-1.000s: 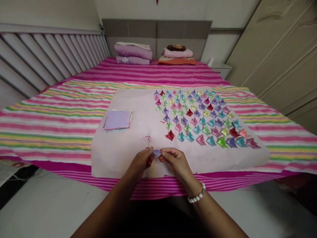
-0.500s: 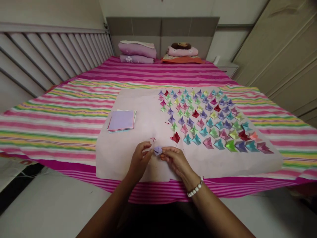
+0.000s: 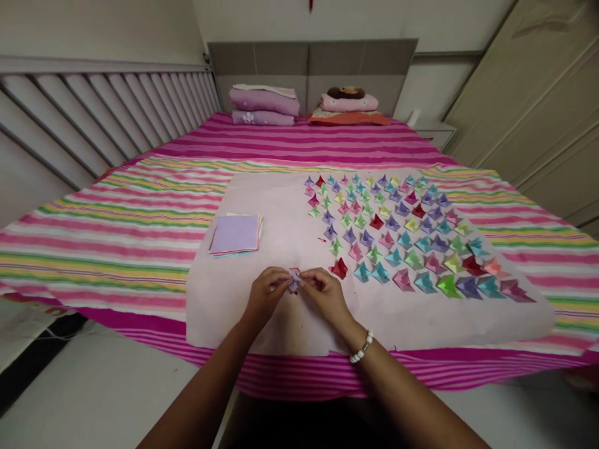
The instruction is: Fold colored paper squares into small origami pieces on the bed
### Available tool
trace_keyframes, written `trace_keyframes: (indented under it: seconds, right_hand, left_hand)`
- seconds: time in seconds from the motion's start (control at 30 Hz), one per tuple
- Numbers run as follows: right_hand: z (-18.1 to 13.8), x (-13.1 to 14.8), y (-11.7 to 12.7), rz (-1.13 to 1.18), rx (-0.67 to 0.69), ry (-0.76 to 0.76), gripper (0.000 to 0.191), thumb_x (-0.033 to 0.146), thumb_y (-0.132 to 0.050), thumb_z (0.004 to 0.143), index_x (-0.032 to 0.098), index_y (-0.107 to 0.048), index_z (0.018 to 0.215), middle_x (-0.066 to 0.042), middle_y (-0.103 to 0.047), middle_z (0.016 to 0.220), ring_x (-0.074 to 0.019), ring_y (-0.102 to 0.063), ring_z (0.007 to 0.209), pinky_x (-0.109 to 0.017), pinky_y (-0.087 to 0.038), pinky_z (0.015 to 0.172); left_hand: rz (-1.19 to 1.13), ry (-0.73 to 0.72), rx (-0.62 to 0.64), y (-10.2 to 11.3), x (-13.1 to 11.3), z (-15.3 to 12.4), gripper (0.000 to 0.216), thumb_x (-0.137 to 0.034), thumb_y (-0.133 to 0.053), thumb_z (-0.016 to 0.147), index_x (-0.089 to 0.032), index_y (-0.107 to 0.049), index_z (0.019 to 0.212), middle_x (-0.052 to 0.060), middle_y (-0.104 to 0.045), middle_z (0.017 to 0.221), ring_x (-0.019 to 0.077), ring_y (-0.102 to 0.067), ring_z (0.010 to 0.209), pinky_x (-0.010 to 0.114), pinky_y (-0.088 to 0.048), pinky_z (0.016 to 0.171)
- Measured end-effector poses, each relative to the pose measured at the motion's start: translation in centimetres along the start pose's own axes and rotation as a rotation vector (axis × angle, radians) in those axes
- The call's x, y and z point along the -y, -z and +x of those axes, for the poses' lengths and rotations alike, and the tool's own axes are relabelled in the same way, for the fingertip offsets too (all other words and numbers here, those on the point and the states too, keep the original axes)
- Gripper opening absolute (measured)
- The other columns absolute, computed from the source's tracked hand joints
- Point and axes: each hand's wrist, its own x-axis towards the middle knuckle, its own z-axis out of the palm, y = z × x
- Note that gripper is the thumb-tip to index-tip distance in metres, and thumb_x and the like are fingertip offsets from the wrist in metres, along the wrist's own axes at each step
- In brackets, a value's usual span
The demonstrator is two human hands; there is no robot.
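A small folded piece of lavender paper [image 3: 294, 282] is pinched between my two hands, just above the front part of the pale sheet [image 3: 234, 318]. My left hand [image 3: 268, 292] grips its left side with thumb and fingertips. On the opposite side, my right hand [image 3: 327, 293] holds it the same way; a white bead bracelet [image 3: 362, 347] circles that wrist. Fingertips cover much of the paper, so its exact folds are hidden. To the left lies a stack of square papers [image 3: 235, 234], lavender on top. A red folded paper piece [image 3: 339, 268] sits right of my right hand.
Rows of many-coloured folded paper pieces [image 3: 413, 259] fill the sheet's right side. A small red scrap [image 3: 322, 239] lies near them. The sheet rests on a striped bedspread [image 3: 116, 249]. Folded purple bedding [image 3: 264, 100] and pink bedding [image 3: 349, 103] stand by the headboard [image 3: 262, 59].
My left fingers have closed onto the lavender paper, and both hands now pinch it close together. The whole view has shifted slightly, with the scene sitting lower and further right.
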Motion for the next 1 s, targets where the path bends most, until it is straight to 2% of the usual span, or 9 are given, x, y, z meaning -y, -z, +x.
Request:
trace_keyframes:
  seconds: [0.07, 0.17, 0.37, 0.63, 0.8, 1.0]
  right_hand:
    - [0.6, -0.2, -0.4, -0.129, 0.040, 0.131, 0.013, 0.025, -0.074, 0.064, 0.022, -0.073, 0.076, -0.002, -0.065, 0.080, -0.0130, -0.052, 0.062, -0.027, -0.044, 0.060]
    - [1.5, -0.9, -0.8, -0.282, 0.078, 0.272, 0.008, 0.026, -0.066, 0.074, 0.022, -0.072, 0.077, -0.003, -0.063, 0.079, -0.0150, -0.053, 0.066, -0.028, -0.043, 0.061]
    - [2.7, -2.4, -1.5, -0.338, 0.095, 0.282, 0.009, 0.022, -0.060, 0.076, 0.021, -0.068, 0.073, -0.001, -0.060, 0.074, -0.0160, -0.053, 0.068, -0.028, -0.041, 0.063]
    - [3.2, -4.3, -1.4, -0.355, 0.059, 0.235, 0.009, 0.025, -0.058, 0.078, 0.019, -0.063, 0.075, 0.000, -0.058, 0.072, -0.0151, -0.052, 0.066, -0.027, -0.041, 0.061]
    - [2.9, -4.5, -1.3, -0.355, 0.078, 0.259, 0.008, 0.024, -0.056, 0.081, 0.020, -0.062, 0.077, 0.000, -0.057, 0.074, -0.0144, -0.051, 0.065, -0.026, -0.041, 0.061]
    - [2.5, -4.4, -1.3, -0.345, 0.096, 0.308, 0.008, 0.020, -0.055, 0.080, 0.020, -0.061, 0.076, -0.001, -0.056, 0.077, -0.0141, -0.050, 0.066, -0.026, -0.040, 0.061]
  left_hand:
    - [0.017, 0.008, -0.010, 0.1, 0.4, 0.6, 0.008, -0.025, -0.065, 0.076, -0.021, -0.072, 0.077, 0.005, -0.064, 0.085, 0.0166, -0.059, 0.077, 0.027, -0.047, 0.064]
    - [0.028, 0.007, -0.001, 0.2, 0.7, 1.3, 0.010, -0.027, -0.065, 0.076, -0.021, -0.072, 0.076, 0.003, -0.061, 0.078, 0.0146, -0.057, 0.069, 0.026, -0.045, 0.062]
    - [0.058, 0.005, 0.034, 0.2, 1.8, 2.0, 0.011, -0.028, -0.063, 0.078, -0.020, -0.070, 0.075, 0.002, -0.063, 0.074, 0.0155, -0.056, 0.071, 0.027, -0.044, 0.065]
    - [0.091, 0.034, 0.057, 0.0, 3.9, 1.2, 0.010, -0.026, -0.061, 0.080, -0.019, -0.067, 0.075, 0.001, -0.061, 0.073, 0.0140, -0.055, 0.068, 0.025, -0.043, 0.064]
    - [0.069, 0.011, 0.061, -0.4, 4.1, 1.1, 0.015, -0.023, -0.062, 0.079, -0.020, -0.068, 0.092, 0.003, -0.064, 0.085, 0.0149, -0.057, 0.073, 0.027, -0.046, 0.067]
    - [0.042, 0.003, 0.017, -0.6, 3.7, 1.0, 0.012, -0.022, -0.057, 0.082, -0.020, -0.068, 0.083, 0.004, -0.065, 0.082, 0.0165, -0.060, 0.079, 0.028, -0.047, 0.072]
